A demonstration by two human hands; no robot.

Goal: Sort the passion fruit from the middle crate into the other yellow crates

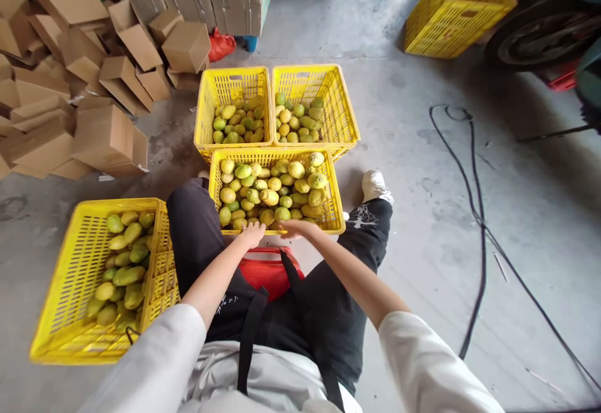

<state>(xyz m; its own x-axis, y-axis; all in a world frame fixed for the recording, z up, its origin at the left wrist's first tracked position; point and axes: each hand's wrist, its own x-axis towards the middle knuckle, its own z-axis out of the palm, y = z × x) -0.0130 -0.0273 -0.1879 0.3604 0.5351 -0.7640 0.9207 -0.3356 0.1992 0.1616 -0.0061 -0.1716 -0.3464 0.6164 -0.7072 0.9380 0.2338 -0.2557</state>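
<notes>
Yellow-green oval fruits (269, 198), some round and some longer, fill the yellow plastic crate (340, 213) between my knees. My left hand (252, 235) lies at this crate's near rim, fingers spread, with no fruit in it. Just to its right, my right hand (297, 229) reaches over the same rim with fingers stretched out to the left. I see nothing held in it, though its palm is turned away. Below the rim a red object with black straps (267, 275) sits between my thighs.
Two yellow crates (201, 106) with similar fruit stand beyond. Another fruit crate (56, 275) is by my left leg. Cardboard boxes (106, 134) are heaped at the left. A black cable (481, 225) lies on the right floor, below a yellow crate (429, 28) and a wheel (539, 34).
</notes>
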